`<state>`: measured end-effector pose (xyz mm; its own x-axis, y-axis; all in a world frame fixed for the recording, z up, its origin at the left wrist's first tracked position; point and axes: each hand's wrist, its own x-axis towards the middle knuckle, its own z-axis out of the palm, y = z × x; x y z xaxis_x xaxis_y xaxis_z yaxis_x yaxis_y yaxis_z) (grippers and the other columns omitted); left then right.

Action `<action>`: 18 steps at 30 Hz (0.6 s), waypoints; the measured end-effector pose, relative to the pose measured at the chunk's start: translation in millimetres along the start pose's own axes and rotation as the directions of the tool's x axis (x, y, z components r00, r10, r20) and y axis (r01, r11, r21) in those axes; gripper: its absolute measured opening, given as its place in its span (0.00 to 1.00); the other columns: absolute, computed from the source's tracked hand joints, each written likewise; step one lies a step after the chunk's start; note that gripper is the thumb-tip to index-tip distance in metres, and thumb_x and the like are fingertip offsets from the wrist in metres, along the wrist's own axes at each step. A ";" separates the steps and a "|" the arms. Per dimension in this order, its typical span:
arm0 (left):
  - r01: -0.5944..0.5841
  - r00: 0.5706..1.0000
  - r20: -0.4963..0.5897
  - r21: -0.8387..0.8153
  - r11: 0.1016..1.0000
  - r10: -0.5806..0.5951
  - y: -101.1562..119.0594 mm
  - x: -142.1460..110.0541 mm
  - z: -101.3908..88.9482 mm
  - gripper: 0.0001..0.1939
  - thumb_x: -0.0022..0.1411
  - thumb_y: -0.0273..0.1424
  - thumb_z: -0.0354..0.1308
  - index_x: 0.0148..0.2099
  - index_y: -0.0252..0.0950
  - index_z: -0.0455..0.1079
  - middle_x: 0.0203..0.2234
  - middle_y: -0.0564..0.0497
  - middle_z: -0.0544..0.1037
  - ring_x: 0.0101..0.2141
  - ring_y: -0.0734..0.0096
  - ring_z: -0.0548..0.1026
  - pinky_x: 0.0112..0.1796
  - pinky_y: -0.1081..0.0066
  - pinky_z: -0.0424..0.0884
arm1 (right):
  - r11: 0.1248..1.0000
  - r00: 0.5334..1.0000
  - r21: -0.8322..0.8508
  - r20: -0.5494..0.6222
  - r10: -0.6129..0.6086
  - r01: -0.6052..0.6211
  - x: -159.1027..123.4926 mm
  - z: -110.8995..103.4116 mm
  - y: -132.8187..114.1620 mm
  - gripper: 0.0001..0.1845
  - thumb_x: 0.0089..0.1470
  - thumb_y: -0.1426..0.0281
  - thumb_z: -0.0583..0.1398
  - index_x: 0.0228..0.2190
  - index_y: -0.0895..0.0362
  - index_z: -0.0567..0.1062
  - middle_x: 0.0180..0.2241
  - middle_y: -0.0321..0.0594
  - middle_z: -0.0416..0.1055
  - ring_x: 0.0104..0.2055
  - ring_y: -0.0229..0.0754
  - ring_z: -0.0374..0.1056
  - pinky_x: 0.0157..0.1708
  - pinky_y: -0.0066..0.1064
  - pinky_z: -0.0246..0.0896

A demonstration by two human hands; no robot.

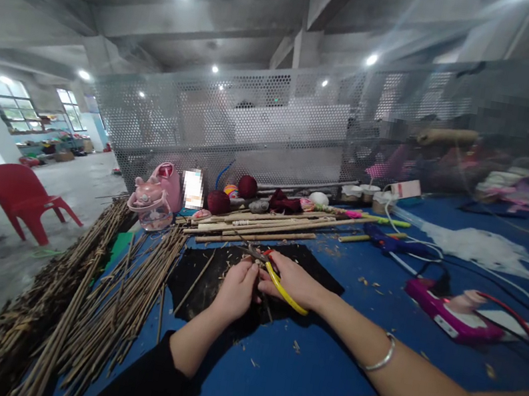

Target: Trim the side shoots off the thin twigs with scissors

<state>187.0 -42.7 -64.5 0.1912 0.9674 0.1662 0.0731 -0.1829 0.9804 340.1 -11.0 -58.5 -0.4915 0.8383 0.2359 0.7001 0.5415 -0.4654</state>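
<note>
Both hands meet over a black sheet [318,268] near the middle of a blue tabletop [290,378]. Right hand [292,280], a silver bangle on its forearm, is curled around yellow-handled cutters [285,293], whose metal end points far and left. Left hand [235,288] has its fingers drawn together beside that end; whether they pinch anything cannot be told, because the fingertips hide it.

Small chips dot the sheet and tabletop, so the step in hand looks like trimming sticks. Judging from this, another cut would call for holding the piece steady, with the left fingertips clear of the blades.

One loose stick [194,283] lies on the sheet, left of the hands. Further left is a fanned heap of thin sticks [124,310], and beyond it a thick, dark bundle [45,296]. Pale rods [264,227] lie across the far side, with dark red yarn [247,186] behind them. At right are a blue glue gun [396,242] and a purple power strip [452,318].

No brand or writing can be read: the bright panel [192,189] at the far left is blurred out, and marks on the power strip are too small.
</note>
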 end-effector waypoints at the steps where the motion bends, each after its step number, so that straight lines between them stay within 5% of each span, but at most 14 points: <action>1: -0.002 1.000 0.002 -0.001 1.000 0.002 0.9 -0.4 0.2 0.17 0.58 0.40 0.45 0.32 0.31 0.67 0.23 0.49 0.73 0.15 0.79 0.65 0.16 0.77 0.65 | 1.000 1.000 0.005 -0.004 0.004 -0.004 -0.3 0.1 -0.6 0.27 0.43 0.50 0.57 0.37 0.57 0.63 0.35 0.44 0.67 0.33 0.41 0.63 0.30 0.28 0.54; 10: -0.050 0.987 -0.155 -0.119 0.992 0.031 -2.2 -1.1 5.7 0.15 0.56 0.40 0.50 0.40 0.34 0.65 0.25 0.52 0.72 0.20 0.77 0.68 0.20 0.77 0.66 | 0.993 0.992 0.050 -0.057 0.113 -0.110 -0.1 2.5 -11.9 0.23 0.43 0.50 0.57 0.32 0.56 0.65 0.27 0.39 0.69 0.26 0.38 0.63 0.23 0.25 0.49; 15: -0.056 0.983 -0.180 -0.064 0.996 0.043 0.2 -1.4 4.2 0.11 0.54 0.37 0.53 0.29 0.32 0.67 0.17 0.55 0.67 0.17 0.80 0.64 0.18 0.80 0.62 | 0.989 0.987 0.063 -0.081 0.138 -0.133 -1.0 0.7 -12.7 0.23 0.41 0.50 0.58 0.30 0.56 0.66 0.26 0.38 0.69 0.25 0.37 0.62 0.22 0.24 0.48; 18: -0.058 0.983 -0.176 -0.064 0.996 0.046 3.1 -2.1 3.5 0.12 0.54 0.36 0.53 0.31 0.32 0.69 0.18 0.54 0.69 0.16 0.81 0.63 0.18 0.80 0.62 | 0.986 0.984 0.094 -0.094 0.148 -0.140 -0.8 3.2 -8.9 0.23 0.40 0.50 0.59 0.29 0.57 0.67 0.25 0.38 0.69 0.25 0.37 0.62 0.23 0.24 0.49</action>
<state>190.2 -45.9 -62.2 0.0189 0.9738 0.2267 -0.0004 -0.2268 0.9739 332.6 -16.8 -57.2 -0.3313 0.9116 0.2433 0.7099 0.4107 -0.5721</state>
